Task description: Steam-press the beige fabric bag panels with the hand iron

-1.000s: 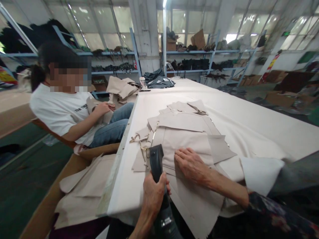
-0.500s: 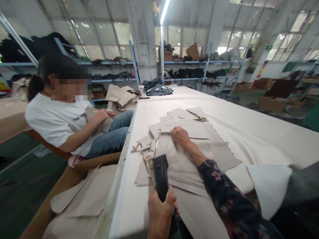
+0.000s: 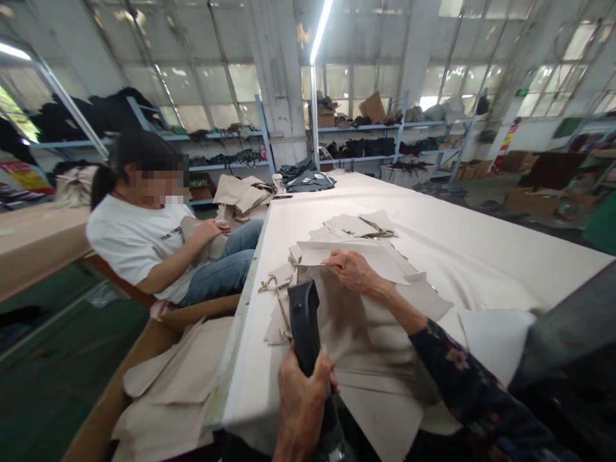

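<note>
My left hand [image 3: 304, 391] is wrapped round a black handheld tool [image 3: 304, 324], its head pointing up and away over the table's left part. Just beyond it, my right hand [image 3: 353, 271] pinches the edge of a beige fabric piece [image 3: 380, 321], lifting it off the pile so that it drapes toward me. Flat beige pieces [image 3: 353, 224] with metal zippers lie behind and around my right hand. Zipper ends [image 3: 269, 282] stick out at the pile's left side. What the tool's head touches cannot be made out.
On the left a seated person [image 3: 149, 237] holds beige fabric. A cardboard box [image 3: 110, 378] of beige pieces stands beside the table [image 3: 481, 237]. Dark folded fabric [image 3: 308, 179] lies at the table's far end. White cloth [image 3: 495, 337] is at the right.
My right hand has raised the fabric edge from the pile, and the piece now hangs in folds. My left hand and the tool have shifted slightly. The view has turned a little left.
</note>
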### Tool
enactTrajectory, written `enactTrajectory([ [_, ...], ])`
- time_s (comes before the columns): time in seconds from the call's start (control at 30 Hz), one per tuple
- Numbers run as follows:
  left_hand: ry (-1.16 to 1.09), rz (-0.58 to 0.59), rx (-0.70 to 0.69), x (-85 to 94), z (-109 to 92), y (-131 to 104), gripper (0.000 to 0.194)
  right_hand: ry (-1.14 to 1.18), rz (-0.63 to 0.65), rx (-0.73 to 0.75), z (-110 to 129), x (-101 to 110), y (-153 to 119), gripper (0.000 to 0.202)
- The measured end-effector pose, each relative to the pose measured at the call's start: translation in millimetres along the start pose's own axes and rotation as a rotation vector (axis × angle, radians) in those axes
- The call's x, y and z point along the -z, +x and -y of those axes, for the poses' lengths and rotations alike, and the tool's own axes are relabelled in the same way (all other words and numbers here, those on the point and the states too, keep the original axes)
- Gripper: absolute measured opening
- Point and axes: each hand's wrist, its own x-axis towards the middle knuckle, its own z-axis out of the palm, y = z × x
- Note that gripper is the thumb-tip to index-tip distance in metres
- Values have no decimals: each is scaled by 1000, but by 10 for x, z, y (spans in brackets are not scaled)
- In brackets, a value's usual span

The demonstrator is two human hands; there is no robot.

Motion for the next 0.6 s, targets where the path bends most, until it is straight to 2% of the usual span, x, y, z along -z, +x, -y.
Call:
enactTrajectory([
  [0.1, 9, 15, -17, 16, 0, -47, 26, 114, 29, 55, 105, 152, -66, 29],
  [0.27, 10, 74, -53, 37, -2, -134, 23, 228, 80, 57, 275, 268, -149, 24],
  [0.43, 30, 48, -89, 93, 19, -263, 28, 306, 98, 31, 404, 362, -219, 21],
  [0.6, 49, 47, -88, 155, 1, -372, 26, 376, 199, 38, 528, 479, -280, 24],
])
